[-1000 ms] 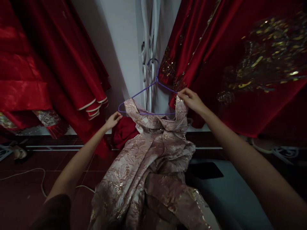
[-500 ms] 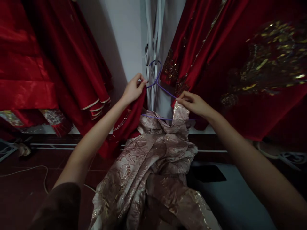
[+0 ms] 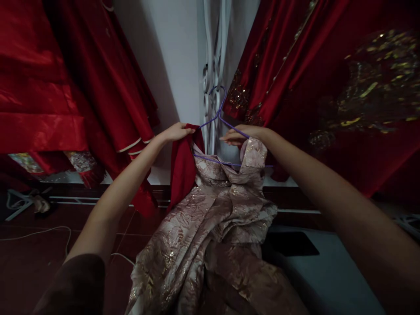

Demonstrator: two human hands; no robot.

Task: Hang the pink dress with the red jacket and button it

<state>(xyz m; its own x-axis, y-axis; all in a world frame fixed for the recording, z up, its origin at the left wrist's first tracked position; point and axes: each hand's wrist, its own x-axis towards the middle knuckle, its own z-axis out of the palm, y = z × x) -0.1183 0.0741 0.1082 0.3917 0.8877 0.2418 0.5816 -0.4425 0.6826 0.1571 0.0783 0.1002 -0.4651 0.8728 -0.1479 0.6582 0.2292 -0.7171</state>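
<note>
A purple wire hanger hangs in front of white scrolled metalwork. On it is a pinkish-brown brocade dress with gold threads, its right strap looped over the hanger's right arm. At the hanger's left shoulder, my left hand is closed with thumb and fingers on a plain red cloth, which drapes down beside the dress bodice. My right hand reaches behind the hanger's right arm, just above the strap. Its fingers stretch leftward, partly hidden, and no cloth shows in them.
Red garments hang at the left, and red sequined garments at the right. A white metal frame stands against the wall. A pale blue-grey surface with a black rectangle is at lower right. A white cord crosses the tiled floor.
My left hand has moved down and left, bringing the red cloth to the hanger's left shoulder. My right hand has let go of the dress strap and moved left behind the hanger's arm.
</note>
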